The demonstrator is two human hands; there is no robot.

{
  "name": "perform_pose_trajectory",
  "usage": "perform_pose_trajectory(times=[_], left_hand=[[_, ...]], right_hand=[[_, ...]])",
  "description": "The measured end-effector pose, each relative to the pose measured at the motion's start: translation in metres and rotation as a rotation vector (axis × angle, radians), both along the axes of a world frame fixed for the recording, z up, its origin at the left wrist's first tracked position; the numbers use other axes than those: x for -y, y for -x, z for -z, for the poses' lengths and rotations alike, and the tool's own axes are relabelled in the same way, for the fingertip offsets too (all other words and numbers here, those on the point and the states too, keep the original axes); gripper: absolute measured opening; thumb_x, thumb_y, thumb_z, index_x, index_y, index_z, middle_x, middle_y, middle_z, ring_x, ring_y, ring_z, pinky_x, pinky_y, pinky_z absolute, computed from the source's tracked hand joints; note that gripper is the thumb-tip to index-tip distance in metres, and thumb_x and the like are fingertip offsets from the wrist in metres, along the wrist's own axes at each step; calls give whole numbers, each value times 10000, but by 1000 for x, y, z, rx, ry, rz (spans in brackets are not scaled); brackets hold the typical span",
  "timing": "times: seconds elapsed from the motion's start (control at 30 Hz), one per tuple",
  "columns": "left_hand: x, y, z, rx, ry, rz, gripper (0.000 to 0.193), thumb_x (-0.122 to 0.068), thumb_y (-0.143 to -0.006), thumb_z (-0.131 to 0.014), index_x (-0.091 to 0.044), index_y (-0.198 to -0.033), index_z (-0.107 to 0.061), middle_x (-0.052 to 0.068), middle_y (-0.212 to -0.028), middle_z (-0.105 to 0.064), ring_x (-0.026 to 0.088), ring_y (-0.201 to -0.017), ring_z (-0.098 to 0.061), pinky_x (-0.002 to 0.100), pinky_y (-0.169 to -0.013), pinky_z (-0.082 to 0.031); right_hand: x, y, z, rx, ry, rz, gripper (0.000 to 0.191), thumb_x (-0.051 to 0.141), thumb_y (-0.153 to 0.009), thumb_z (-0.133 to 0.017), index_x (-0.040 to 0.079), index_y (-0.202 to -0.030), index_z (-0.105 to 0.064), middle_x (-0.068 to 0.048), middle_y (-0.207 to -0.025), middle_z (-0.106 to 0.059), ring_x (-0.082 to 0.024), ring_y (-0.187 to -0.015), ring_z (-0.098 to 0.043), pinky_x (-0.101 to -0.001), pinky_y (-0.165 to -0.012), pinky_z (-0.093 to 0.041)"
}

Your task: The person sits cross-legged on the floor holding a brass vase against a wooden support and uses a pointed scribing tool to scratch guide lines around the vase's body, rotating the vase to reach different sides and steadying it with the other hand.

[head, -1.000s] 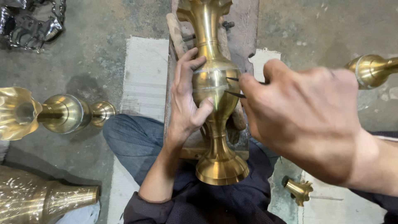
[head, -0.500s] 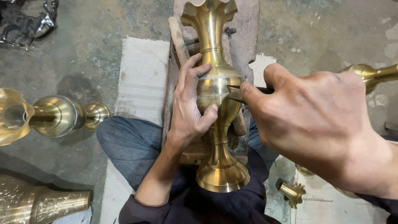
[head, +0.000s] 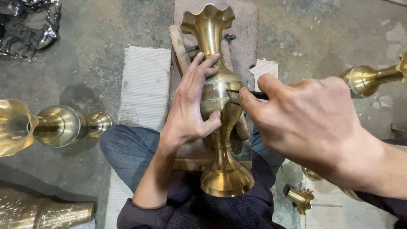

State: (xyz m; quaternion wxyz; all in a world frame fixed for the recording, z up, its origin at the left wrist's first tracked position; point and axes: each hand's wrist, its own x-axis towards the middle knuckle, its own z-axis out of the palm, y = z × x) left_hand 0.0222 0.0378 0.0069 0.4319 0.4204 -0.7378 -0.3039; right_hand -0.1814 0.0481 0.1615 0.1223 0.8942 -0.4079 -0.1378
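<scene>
A tall brass vase with a fluted mouth lies along a wooden block in front of me, its round foot toward my lap. My left hand wraps over the vase's round belly and holds it steady. My right hand pinches a thin dark pointed tool whose tip touches the belly of the vase. Pale scratched lines show on the brass near the tip.
More brass vases lie on the concrete floor: one at the left, one at the lower left, one at the upper right. A small brass piece sits by my right knee. White corrugated sheets lie under the block.
The view has shifted slightly, so the vase sits lower in frame. My right hand has moved a little rightward along the belly; my left hand keeps its grip.
</scene>
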Motion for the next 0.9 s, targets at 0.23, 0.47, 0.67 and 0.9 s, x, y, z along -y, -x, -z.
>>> perform_pose_trajectory(times=[0.23,0.47,0.67,0.9], left_hand=[[-1,2,-2,-12,49,-20,770,-257,-667,-670,12,-1360,-467,174,-1579,-508,478,-1587,-315,543,-1290,-353],[-2,1,-4,-40,45,-11,779,-223,-662,-683,22,-1372,-474,181,-1565,-515,486,-1583,-317,531,-1287,-353],[-3,2,-4,-75,32,-23,770,-196,-657,-679,19,-1375,-500,180,-1528,-542,491,-1575,-333,519,-1269,-373],[1,1,1,-101,40,-30,774,-200,-649,-681,6,-1374,-507,172,-1483,-570,503,-1560,-361,537,-1264,-386]], right_hand=[[5,0,-2,51,57,-63,274,204,-926,-610,253,-1129,-787,-20,-741,-677,-115,-379,-570,-301,-294,-343],[8,-4,-4,19,57,-54,273,196,-947,-594,264,-1125,-789,-16,-691,-669,-78,-336,-528,-285,-270,-324],[12,-7,-6,-37,6,-40,325,182,-897,-591,281,-1159,-756,-47,-802,-705,-152,-401,-607,-325,-284,-383],[17,-9,-7,-132,-6,-63,499,212,-859,-581,298,-1338,-690,-58,-965,-720,-166,-422,-635,-318,-295,-441]])
